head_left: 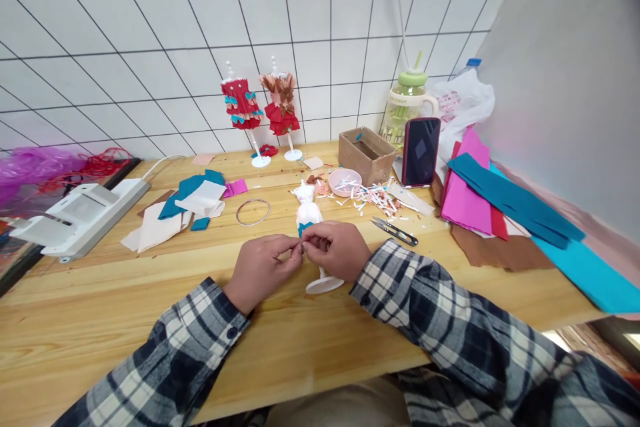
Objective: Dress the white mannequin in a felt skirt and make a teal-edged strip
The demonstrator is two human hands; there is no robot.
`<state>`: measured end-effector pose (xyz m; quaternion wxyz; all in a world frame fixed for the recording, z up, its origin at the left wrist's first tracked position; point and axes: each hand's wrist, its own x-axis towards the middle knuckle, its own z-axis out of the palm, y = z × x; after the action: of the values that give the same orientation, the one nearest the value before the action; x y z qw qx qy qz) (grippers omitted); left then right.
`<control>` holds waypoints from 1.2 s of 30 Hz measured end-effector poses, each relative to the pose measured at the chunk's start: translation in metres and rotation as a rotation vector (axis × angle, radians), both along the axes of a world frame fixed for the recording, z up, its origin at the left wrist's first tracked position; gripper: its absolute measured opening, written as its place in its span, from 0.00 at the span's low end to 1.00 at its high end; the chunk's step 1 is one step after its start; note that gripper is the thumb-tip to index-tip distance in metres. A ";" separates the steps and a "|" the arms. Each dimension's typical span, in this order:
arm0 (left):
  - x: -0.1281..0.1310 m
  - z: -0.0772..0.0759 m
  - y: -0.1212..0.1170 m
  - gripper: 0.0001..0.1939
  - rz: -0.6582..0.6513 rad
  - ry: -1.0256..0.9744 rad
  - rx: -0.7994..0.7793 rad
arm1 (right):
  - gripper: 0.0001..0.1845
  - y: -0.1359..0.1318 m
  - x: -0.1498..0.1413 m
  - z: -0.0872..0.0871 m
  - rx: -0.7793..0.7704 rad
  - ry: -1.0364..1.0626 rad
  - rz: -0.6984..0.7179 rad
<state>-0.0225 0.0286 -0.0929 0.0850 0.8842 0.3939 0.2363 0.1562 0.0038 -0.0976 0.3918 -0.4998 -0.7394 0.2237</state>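
Observation:
A small white dress-form stand [308, 210] lies tilted on the table in front of me, its round base [325, 285] nearest me. Teal paper [304, 227] shows at the lower part of its body. My left hand [265, 267] is closed in a pinch just left of the stand; whatever lies between its fingertips is too small to make out. My right hand [337, 248] comes over the stand from the right, its fingers pinched at the teal paper and meeting the left fingertips. It hides the stand's pole.
Thread snips [395, 231], paper scraps [380, 199], a pink dish [345, 181], a cardboard box [367, 155] and a phone [421, 151] lie beyond my right hand. Two dressed stands [243, 107] are by the wall. A bangle [253, 212] and a power strip [95, 217] sit leftward.

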 end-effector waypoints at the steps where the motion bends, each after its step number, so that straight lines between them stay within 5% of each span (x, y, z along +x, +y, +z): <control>1: 0.001 -0.001 0.000 0.13 0.013 0.004 0.009 | 0.04 0.000 -0.001 -0.001 0.007 -0.013 -0.010; 8: 0.009 -0.002 -0.001 0.12 0.083 0.019 -0.060 | 0.03 0.002 -0.004 -0.003 -0.015 -0.039 -0.029; 17: 0.012 0.000 -0.005 0.14 0.105 -0.114 -0.098 | 0.02 0.004 -0.002 -0.004 -0.169 0.265 0.024; 22: 0.012 0.001 -0.007 0.13 0.107 -0.233 -0.157 | 0.01 0.005 -0.001 0.000 -0.132 0.291 -0.057; 29: 0.010 0.004 -0.011 0.12 -0.012 -0.264 -0.129 | 0.03 0.020 0.035 0.009 0.017 -0.111 -0.284; 36: 0.008 0.000 -0.010 0.10 -0.047 -0.248 -0.066 | 0.15 0.036 0.076 0.011 -0.005 -0.529 -0.509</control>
<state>-0.0140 0.0189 -0.0927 0.1676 0.8538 0.3673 0.3287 0.2319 0.0398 -0.0868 0.2290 -0.7093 -0.6664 -0.0161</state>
